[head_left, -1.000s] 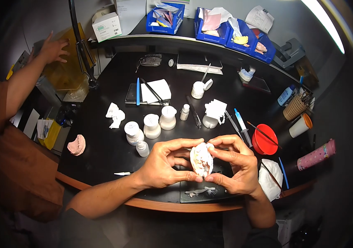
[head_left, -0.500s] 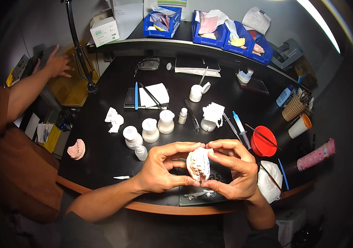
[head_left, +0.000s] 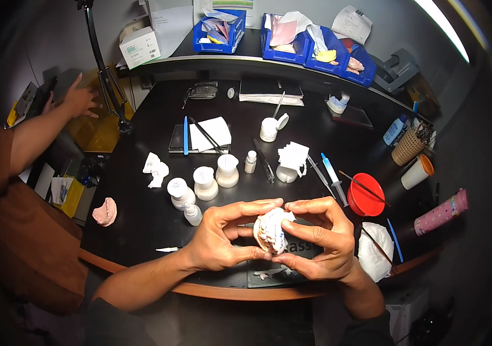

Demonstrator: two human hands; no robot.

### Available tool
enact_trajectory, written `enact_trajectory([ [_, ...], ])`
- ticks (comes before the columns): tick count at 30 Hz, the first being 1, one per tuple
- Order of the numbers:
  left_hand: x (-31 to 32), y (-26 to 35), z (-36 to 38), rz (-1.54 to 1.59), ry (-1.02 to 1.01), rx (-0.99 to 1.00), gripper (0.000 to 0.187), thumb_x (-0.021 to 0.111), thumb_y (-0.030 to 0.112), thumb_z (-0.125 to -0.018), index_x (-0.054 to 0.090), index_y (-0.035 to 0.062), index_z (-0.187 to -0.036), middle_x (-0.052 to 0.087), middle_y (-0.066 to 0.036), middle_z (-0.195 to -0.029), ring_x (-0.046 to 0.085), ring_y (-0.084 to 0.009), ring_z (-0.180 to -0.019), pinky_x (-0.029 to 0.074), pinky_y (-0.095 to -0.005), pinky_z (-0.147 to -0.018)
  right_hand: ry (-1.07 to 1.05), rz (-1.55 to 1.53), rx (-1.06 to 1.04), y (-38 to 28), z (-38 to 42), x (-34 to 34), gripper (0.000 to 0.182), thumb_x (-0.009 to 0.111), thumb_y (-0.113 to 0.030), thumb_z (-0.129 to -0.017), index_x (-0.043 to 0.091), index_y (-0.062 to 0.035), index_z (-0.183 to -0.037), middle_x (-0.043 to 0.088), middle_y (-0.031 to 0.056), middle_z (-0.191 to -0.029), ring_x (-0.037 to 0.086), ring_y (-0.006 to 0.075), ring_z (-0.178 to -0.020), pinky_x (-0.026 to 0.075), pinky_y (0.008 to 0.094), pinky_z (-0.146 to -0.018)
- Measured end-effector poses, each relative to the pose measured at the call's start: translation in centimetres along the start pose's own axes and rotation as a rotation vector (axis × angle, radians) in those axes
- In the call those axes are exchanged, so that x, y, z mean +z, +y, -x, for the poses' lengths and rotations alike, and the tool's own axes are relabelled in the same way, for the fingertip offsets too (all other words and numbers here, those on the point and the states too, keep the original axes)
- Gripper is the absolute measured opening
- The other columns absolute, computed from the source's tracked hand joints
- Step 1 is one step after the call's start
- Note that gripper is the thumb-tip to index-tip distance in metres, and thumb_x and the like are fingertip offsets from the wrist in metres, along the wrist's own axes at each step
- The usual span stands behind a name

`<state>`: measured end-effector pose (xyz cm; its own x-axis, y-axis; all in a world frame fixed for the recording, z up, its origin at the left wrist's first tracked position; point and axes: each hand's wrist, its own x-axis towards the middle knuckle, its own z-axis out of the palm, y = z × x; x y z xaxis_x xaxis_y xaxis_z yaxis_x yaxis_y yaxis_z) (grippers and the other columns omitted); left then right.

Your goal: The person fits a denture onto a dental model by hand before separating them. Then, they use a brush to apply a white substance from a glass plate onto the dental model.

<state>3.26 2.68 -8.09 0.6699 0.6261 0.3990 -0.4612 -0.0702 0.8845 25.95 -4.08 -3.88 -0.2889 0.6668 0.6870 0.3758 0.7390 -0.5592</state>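
Note:
Between my two hands, above the front edge of the desk, is a white dental model (head_left: 270,230) with teeth showing and blue marks on its right side. The fingertips and thumb of my left hand (head_left: 221,235) grip its left side. On the other side, my right hand (head_left: 324,233) holds it with thumb and fingers, one finger laid across its upper face. Below the model lies a glass slab (head_left: 266,278) with white smears, partly hidden by my hands. A small white dropper bottle (head_left: 193,215) stands just left of my left hand.
White jars (head_left: 205,183) stand left of centre, and a pink dental model (head_left: 104,212) lies far left. Rightward are a red bowl (head_left: 365,195), a syringe (head_left: 334,177) and a white bundle (head_left: 375,252). Blue bins (head_left: 283,47) line the shelf. Another person's arm (head_left: 44,132) reaches in at left.
My hands have turned the dental model, so more of its teeth and blue marks show. It has shifted slightly left. The other person's hand has moved slightly.

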Motion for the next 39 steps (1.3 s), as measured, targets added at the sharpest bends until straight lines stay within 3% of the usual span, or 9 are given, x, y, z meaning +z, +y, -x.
enact_trajectory([
  [13,-0.14,-0.23,-0.05,0.005,-0.032,0.026,0.069,0.081,-0.016,-0.078,0.053,-0.0056,-0.14,0.041,-0.031,-0.156,0.056,-0.0377,-0.134,0.061,-0.0455,-0.104,0.011,0.025,-0.019,-0.03,0.03,0.09,0.054,0.097,-0.012,-0.066,0.079,-0.0058,-0.116,0.062,0.0177,-0.119,0.069,0.0306,-0.11,0.061,0.0379,-0.093],
  [27,-0.13,0.09,0.0,-0.023,-0.026,-0.007,0.07,0.082,-0.014,-0.078,0.054,-0.0032,-0.141,0.042,-0.029,-0.156,0.058,-0.0353,-0.133,0.06,-0.0425,-0.104,0.005,0.021,-0.012,-0.03,0.0,-0.02,0.053,0.097,-0.013,-0.067,0.079,-0.0043,-0.116,0.062,0.0174,-0.118,0.07,0.0293,-0.109,0.061,0.0372,-0.093],
  [39,-0.18,-0.09,0.01,-0.013,-0.03,0.019,0.069,0.081,-0.015,-0.078,0.054,-0.0046,-0.141,0.04,-0.029,-0.157,0.057,-0.0352,-0.134,0.06,-0.043,-0.104,-0.011,0.014,-0.036,0.42,0.3,-0.04,0.057,0.099,-0.01,-0.064,0.077,-0.0021,-0.115,0.061,0.0182,-0.122,0.068,0.0318,-0.116,0.059,0.0402,-0.1],
])
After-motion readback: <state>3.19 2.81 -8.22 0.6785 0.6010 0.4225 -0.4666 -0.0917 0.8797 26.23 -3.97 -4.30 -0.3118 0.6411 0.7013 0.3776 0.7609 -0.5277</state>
